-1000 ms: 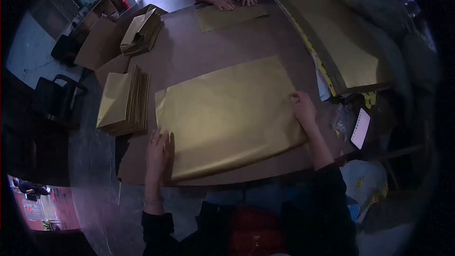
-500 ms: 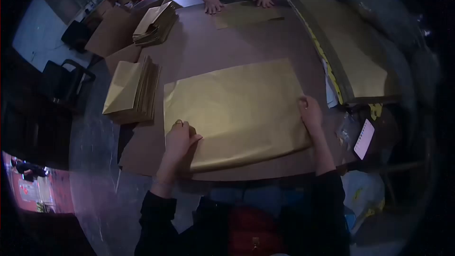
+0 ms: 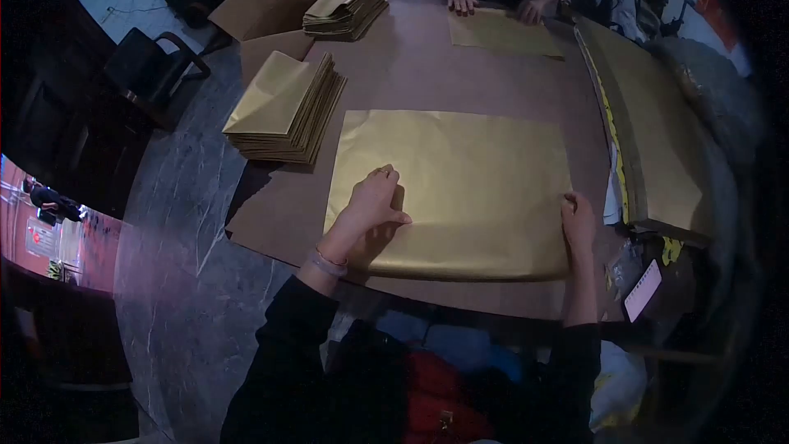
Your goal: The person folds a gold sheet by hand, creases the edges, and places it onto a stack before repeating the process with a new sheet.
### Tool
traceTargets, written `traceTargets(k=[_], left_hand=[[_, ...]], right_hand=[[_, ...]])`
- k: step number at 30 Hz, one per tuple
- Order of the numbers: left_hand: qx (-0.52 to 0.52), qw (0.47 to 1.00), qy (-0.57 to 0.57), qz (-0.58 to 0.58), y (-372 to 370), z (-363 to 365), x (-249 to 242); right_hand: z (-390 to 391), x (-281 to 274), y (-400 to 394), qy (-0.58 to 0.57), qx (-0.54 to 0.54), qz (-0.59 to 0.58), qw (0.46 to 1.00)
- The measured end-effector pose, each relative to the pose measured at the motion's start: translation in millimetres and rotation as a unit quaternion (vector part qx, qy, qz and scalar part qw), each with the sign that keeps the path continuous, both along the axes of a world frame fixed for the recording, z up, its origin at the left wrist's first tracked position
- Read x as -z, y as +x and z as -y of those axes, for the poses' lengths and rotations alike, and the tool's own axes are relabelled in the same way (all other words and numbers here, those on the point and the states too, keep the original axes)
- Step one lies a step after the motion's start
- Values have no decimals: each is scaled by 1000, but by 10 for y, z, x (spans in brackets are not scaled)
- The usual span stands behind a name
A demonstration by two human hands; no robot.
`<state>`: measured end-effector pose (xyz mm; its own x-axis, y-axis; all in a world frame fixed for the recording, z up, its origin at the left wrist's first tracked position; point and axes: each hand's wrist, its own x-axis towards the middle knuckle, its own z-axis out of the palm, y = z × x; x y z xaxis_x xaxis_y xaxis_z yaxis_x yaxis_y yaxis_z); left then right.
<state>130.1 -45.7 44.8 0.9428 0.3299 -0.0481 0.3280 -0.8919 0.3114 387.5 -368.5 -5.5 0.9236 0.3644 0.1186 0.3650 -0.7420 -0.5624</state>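
Note:
A large gold paper sheet [image 3: 468, 189] lies on the brown table [image 3: 411, 74], its near edge curved over like a fold. My left hand [image 3: 374, 201] rests on the sheet's left part, fingers curled and thumb pointing right; whether it pinches any paper is hidden. At the sheet's right edge, my right hand [image 3: 579, 218] has its fingers bent around the paper's side. Left of the sheet stands a stack of folded gold paper pieces [image 3: 283, 107].
A second folded stack [image 3: 345, 8] sits by an open cardboard box [image 3: 267, 8]. Across the table, a person's hands touch another gold sheet [image 3: 505, 33]. A thick sheet pile [image 3: 649, 123] and a phone [image 3: 643, 290] are at right.
The view has shifted, so the table's contents appear moved. My left hand has slid up the sheet a little, and the other person's right-side hand has curled at their sheet.

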Motion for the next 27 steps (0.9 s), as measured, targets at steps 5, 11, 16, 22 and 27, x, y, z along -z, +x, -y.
traceTargets(k=[5, 11, 16, 22, 27], left_hand=[[2, 1000, 18, -11, 7, -3, 56], [-7, 995, 17, -99, 125, 15, -79], [-18, 994, 10, -106, 118, 63, -129], [20, 998, 37, -41, 78, -19, 8], [-1, 995, 0, -99, 104, -2, 19]], right_hand=[[-270, -289, -167, -310, 36, 166, 936], [-1289, -216, -906, 4, -255, 70, 965], [-1486, 38, -1260, -131, -331, 106, 929], [-656, 99, -612, -180, -122, 63, 974], [300, -265, -340, 154, 45, -5, 987]])
